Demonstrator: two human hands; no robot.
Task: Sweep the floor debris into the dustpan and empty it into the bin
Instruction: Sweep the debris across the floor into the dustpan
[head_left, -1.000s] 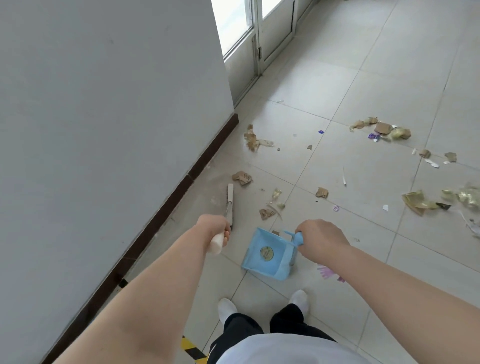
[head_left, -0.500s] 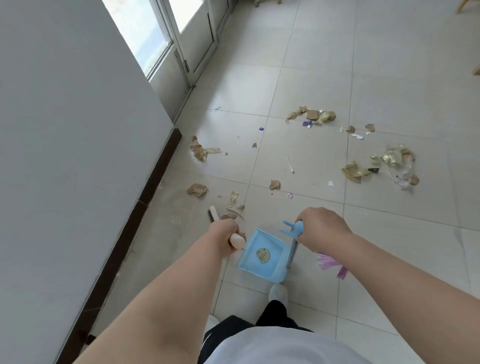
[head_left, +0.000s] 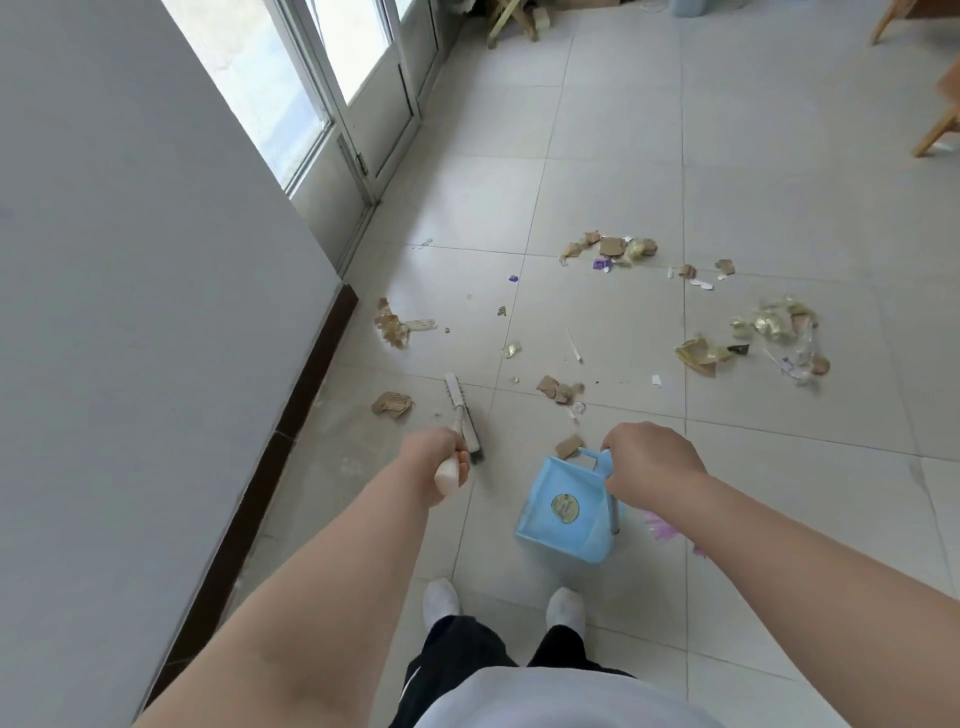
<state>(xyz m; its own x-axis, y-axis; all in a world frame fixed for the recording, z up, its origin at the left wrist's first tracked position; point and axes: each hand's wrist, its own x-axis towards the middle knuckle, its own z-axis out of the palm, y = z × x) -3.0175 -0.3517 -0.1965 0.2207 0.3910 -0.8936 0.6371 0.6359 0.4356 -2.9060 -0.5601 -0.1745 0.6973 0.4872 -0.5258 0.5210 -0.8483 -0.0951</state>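
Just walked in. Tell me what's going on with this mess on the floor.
A person is sweeping up. The left hand grips a small brush, the right hand holds a blue dustpan by its handle. Cardboard and foil scraps lie scattered on the tiles; the dustpan looks empty.

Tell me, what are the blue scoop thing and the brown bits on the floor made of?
The blue dustpan looks like plastic: one even pale colour, smooth moulded walls, a round sticker on it. The brown scraps look like torn cardboard or paper, dull with ragged edges. The shiny gold pieces seem to be foil wrappers, since they crinkle and glint, though that is hard to tell.
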